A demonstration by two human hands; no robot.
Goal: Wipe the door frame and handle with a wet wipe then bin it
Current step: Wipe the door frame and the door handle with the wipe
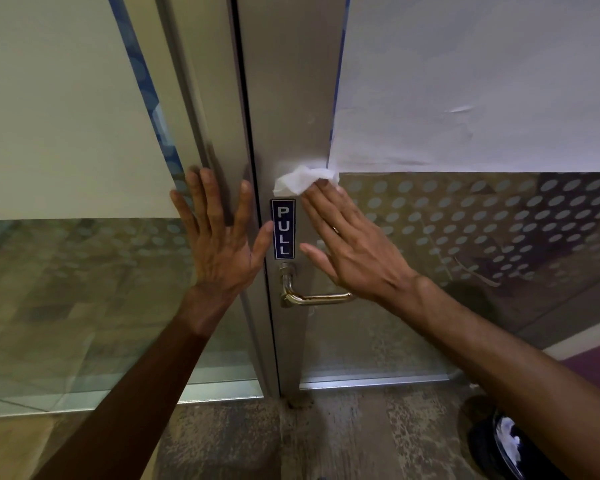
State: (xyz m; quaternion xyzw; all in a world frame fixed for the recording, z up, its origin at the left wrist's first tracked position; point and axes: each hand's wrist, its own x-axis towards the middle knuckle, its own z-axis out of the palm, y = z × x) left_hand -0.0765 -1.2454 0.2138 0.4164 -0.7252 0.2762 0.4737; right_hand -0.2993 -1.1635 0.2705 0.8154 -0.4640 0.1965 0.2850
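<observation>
Glass door point(465, 271) w/ metal door frame point(291, 98) fills most of the view; top and sides cut off by the edges. White paper sheet point(482, 81) covers the upper glass from 12 to 3 o'clock, so nothing behind it shows. Lower glass carries a frosted dot pattern; reflections make what's behind hard to read. Fixed glass panel point(66, 271) at 9 o'clock, also partly papered over. Speckled floor point(326, 438) along 6 o'clock. Dark bin point(499, 445) at 5 o'clock, partly hidden by the right forearm and cut by the bottom edge; something white inside, can't tell what.

Blue label point(283, 228) on the frame at centre reads "PULL", letters stacked vertically. No other writing legible.

Door handle point(312, 292), a metal lever, sits just below the label at approx 6 o'clock of it; its far end is hidden under the right wrist.

Left hand point(219, 233) is spread flat, fingers wide, palm pressed on the frame left of the label, thumb tip near the label edge; grasps nothing. Right hand point(350, 244) is flat too, fingers extended, fingertips pressing the wet wipe point(303, 180) against the frame. Wipe is crumpled, just above the label at its 12 o'clock, touching the paper's lower corner.
</observation>
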